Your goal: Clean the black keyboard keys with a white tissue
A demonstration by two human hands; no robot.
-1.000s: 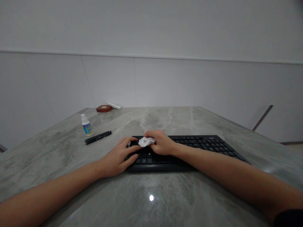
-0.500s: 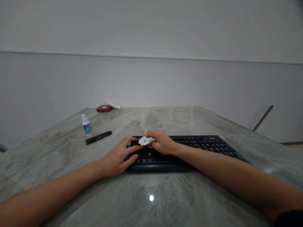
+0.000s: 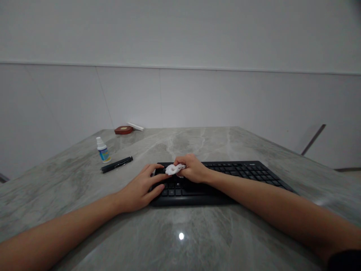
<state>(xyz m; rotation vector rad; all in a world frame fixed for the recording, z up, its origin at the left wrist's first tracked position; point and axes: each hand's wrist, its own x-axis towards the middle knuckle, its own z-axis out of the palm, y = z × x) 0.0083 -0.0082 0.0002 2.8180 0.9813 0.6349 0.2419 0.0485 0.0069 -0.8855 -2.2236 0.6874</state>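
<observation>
A black keyboard (image 3: 194, 200) lies across the table before me. My left hand (image 3: 142, 188) rests at its left end, fingers spread over the edge and the leftmost keys. Over the upper left keys, my right hand (image 3: 193, 169) pinches a crumpled white tissue (image 3: 174, 169) between thumb and fingers. The tissue sits against the keys, close to the left fingertips. My right hand and forearm cover part of the middle of the keyboard.
Left of the keyboard stands a small white bottle (image 3: 103, 149) with a blue and yellow label. Beside it lies a slim black object (image 3: 116, 165). A reddish-brown box (image 3: 123, 130) and a white strip (image 3: 135, 126) are at the grey marbled table's (image 3: 180, 141) far edge.
The tissue and my right hand have shifted very slightly to the right. My left hand keeps its place on the keyboard.
</observation>
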